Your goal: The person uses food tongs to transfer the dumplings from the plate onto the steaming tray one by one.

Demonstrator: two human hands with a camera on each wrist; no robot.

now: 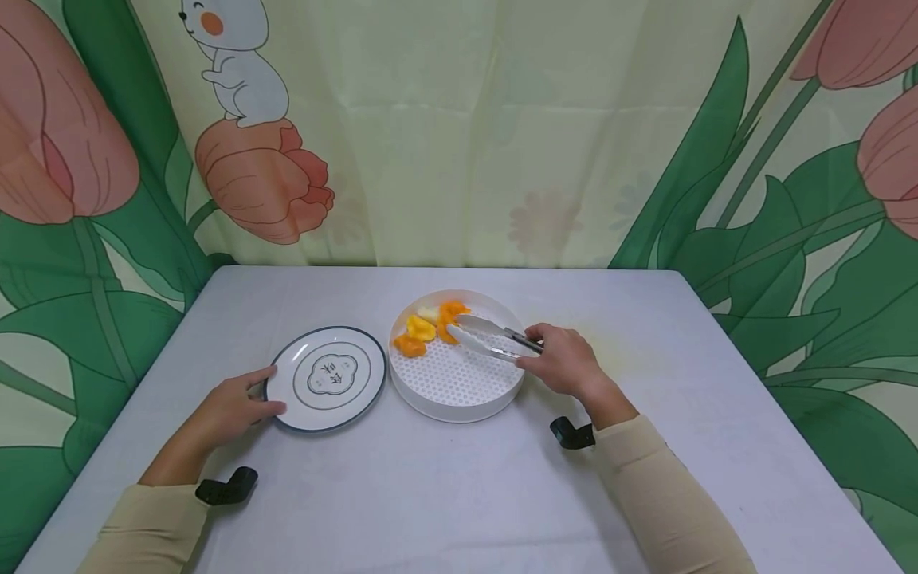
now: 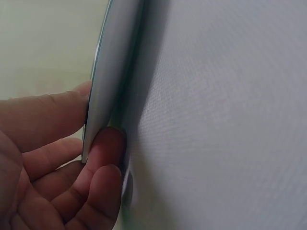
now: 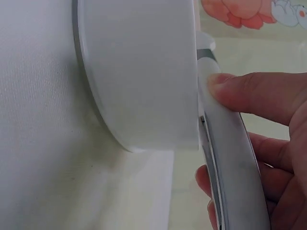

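Note:
My left hand [image 1: 233,410] pinches the left rim of a white plate [image 1: 369,371] with a dark blue edge and a printed emblem. In the left wrist view the thumb lies on one face of this plate [image 2: 108,81], with fingertips on the other. Metal tongs [image 1: 480,325] are gripped in my right hand [image 1: 570,363], and their tips are around an orange piece [image 1: 452,309] inside a round white tray [image 1: 459,410] with a perforated floor. Beside it lie a yellow piece [image 1: 421,328], another orange piece [image 1: 409,346] and a pale piece [image 1: 429,313]; their kind is unclear.
Plate and tray stand side by side on a table with a white cloth [image 1: 459,486]. Behind hangs a pale curtain [image 1: 445,159] printed with tulips and a cartoon animal. Black wrist mounts [image 1: 228,486] stick out beside both sleeves.

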